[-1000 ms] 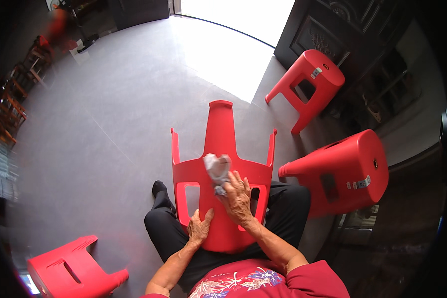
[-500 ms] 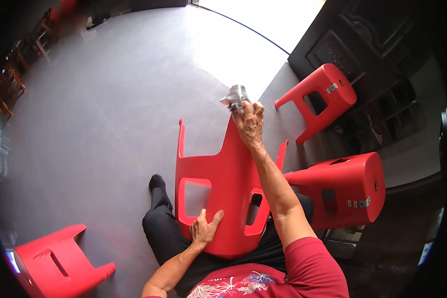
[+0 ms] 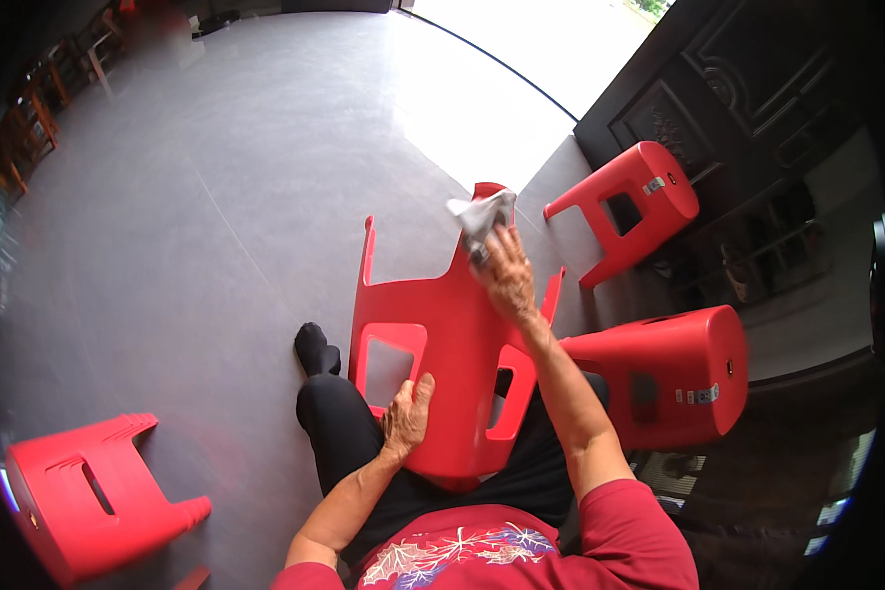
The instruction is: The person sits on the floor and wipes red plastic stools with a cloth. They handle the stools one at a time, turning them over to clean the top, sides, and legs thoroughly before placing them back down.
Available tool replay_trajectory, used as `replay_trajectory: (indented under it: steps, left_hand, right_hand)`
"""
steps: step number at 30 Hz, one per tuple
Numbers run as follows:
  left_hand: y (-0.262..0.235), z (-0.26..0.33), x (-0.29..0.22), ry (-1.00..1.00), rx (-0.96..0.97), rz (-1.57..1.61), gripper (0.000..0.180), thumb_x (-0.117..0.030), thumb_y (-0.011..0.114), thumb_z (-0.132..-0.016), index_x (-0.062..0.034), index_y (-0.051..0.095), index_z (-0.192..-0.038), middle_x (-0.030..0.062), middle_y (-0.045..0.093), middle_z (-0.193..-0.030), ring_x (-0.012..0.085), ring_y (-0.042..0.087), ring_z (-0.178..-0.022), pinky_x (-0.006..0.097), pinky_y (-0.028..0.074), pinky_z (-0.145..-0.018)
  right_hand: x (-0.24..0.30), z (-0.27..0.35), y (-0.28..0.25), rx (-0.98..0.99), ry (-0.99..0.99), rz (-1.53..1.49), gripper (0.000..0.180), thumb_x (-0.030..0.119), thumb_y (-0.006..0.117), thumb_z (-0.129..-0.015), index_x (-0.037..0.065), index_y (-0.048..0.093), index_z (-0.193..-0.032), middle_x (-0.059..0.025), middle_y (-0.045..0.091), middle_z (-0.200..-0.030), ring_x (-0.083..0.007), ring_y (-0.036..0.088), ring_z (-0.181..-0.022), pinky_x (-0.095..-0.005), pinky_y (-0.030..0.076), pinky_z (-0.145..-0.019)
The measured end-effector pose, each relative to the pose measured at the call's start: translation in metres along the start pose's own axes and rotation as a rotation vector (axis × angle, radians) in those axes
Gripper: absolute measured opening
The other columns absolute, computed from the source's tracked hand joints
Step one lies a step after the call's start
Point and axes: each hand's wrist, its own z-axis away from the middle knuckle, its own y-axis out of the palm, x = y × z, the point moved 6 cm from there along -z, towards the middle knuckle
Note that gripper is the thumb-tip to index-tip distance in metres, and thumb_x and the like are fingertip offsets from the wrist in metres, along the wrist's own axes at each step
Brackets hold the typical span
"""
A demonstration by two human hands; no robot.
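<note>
A red plastic stool lies tipped across my lap, its legs pointing away from me. My left hand grips its near side beside the cut-out opening, the thumb lying along the panel. My right hand reaches out over the far leg and presses a crumpled grey-white cloth against it. The tip of that leg shows just beyond the cloth. Some of my right fingers are blurred and partly hidden by the cloth.
Two more red stools lie on their sides at the right, near a dark carved door. Another red stool is at the lower left. Wooden furniture lines the far left of the grey floor.
My right hand and the cloth have slid a little down the leg toward me, uncovering its tip. My left hand keeps its hold on the stool. The whole view has shifted slightly.
</note>
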Motion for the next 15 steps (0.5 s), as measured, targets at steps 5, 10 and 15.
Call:
replay_trajectory:
  steps: [5,10,15]
  left_hand:
    - [0.002,0.003,0.004,-0.084,0.165,0.139,0.092,-0.072,0.012,-0.089,0.003,0.049,-0.128,0.0241,0.056,-0.122,0.0343,0.05,-0.119,0.037,0.035,-0.101]
    - [0.019,-0.012,0.039,-0.003,-0.032,0.343,0.102,-0.083,0.003,-0.079,-0.0039,0.062,-0.105,0.0166,0.066,-0.095,0.0321,0.059,-0.1,0.041,0.041,-0.088]
    - [0.026,-0.016,0.044,0.061,0.079,0.508,0.09,-0.078,0.011,-0.085,-0.0048,0.06,-0.103,0.0102,0.063,-0.09,0.0251,0.057,-0.092,0.038,0.04,-0.085]
  right_hand:
    - [0.108,0.086,-0.032,0.301,-0.094,-0.079,0.041,0.014,0.068,-0.07,0.016,0.06,-0.111,-0.0088,0.052,-0.127,-0.0337,0.038,-0.132,-0.0511,0.019,-0.109]
    - [0.18,0.175,-0.059,0.295,-0.138,-0.022,0.033,0.019,0.066,-0.072,0.01,0.062,-0.104,-0.0078,0.056,-0.122,-0.0305,0.043,-0.128,-0.0497,0.023,-0.108]
    - [0.157,0.145,-0.051,0.363,-0.166,-0.066,0.037,0.018,0.071,-0.068,0.011,0.06,-0.102,-0.0055,0.056,-0.117,-0.0279,0.045,-0.126,-0.048,0.026,-0.106]
